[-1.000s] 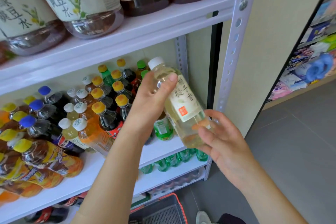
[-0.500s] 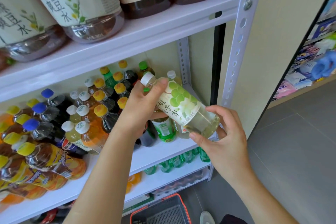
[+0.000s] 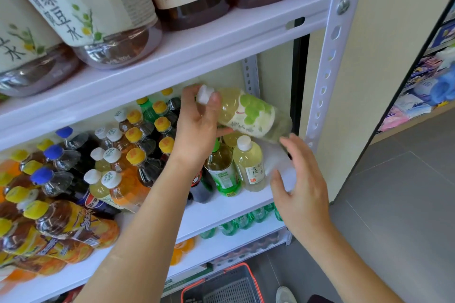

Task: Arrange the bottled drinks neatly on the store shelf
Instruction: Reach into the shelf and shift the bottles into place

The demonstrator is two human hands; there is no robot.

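Observation:
A pale drink bottle (image 3: pixel 248 113) with a white cap and a green grape label lies nearly on its side in the air, inside the middle shelf bay at its right end. My left hand (image 3: pixel 197 125) grips it at the neck, thumb by the cap. My right hand (image 3: pixel 299 179) hangs just below the bottle's base with fingers spread, holding nothing. Under the bottle stand a matching pale bottle (image 3: pixel 250 165) and a green-label bottle (image 3: pixel 222 170) on the white middle shelf (image 3: pixel 221 206).
Rows of yellow-, white- and blue-capped bottles (image 3: pixel 128 152) fill the shelf's left and middle. Large jugs (image 3: pixel 93 7) sit on the shelf above. The perforated steel upright (image 3: pixel 327 61) bounds the right side. A red-rimmed basket (image 3: pixel 226 285) stands on the floor below.
The bottle moved up and deeper into the shelf bay, tipping nearly flat. My right hand let go of its base and dropped below it; my left hand keeps the neck.

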